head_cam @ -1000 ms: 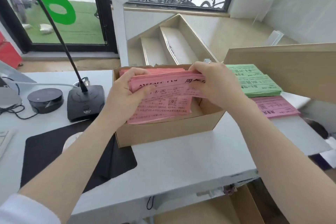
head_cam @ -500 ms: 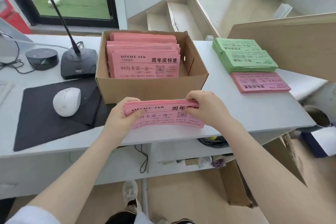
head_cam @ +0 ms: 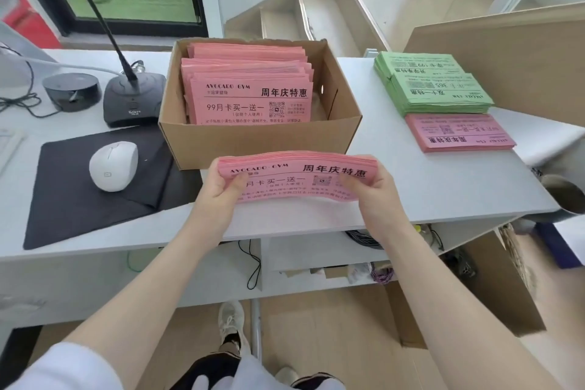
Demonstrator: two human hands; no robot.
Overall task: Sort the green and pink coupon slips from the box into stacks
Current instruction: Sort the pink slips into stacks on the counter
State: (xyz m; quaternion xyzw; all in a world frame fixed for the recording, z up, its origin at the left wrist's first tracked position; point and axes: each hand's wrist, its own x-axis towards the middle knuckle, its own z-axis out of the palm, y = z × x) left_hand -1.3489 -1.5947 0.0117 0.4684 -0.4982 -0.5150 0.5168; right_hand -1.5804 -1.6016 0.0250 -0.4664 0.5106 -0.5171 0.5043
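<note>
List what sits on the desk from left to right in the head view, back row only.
Black puck → microphone base → box of pink slips → green stack, with the pink stack just in front of it.

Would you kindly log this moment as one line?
left hand + right hand: grip pink bundle | before box
</note>
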